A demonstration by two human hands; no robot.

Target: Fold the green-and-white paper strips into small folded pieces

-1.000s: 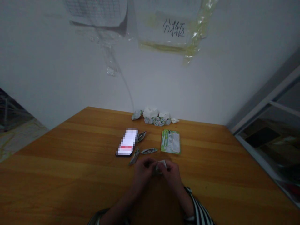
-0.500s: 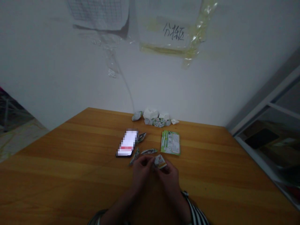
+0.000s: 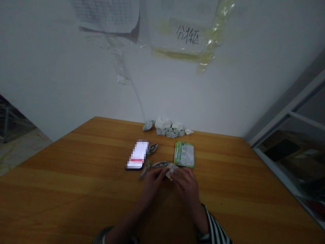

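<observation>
Both hands meet over the wooden table [image 3: 76, 189] and pinch one small folded paper piece [image 3: 171, 169] with green print. My left hand [image 3: 152, 181] grips its left side, my right hand [image 3: 186, 183] its right side, fingers curled on it. Just beyond the hands lie three folded paper boats [image 3: 160, 164], a lit phone [image 3: 137, 155] to the left, and a flat stack of green printed papers [image 3: 184, 154] to the right.
A heap of crumpled and folded paper [image 3: 169, 127] sits at the table's far edge against the white wall. A taped sheet with handwriting [image 3: 188, 34] hangs on the wall. A metal window frame [image 3: 286, 118] runs along the right side.
The paper piece was raised and turned between the fingers, then brought lower and further forward. Both hands have shifted slightly away from me, toward the paper boats.
</observation>
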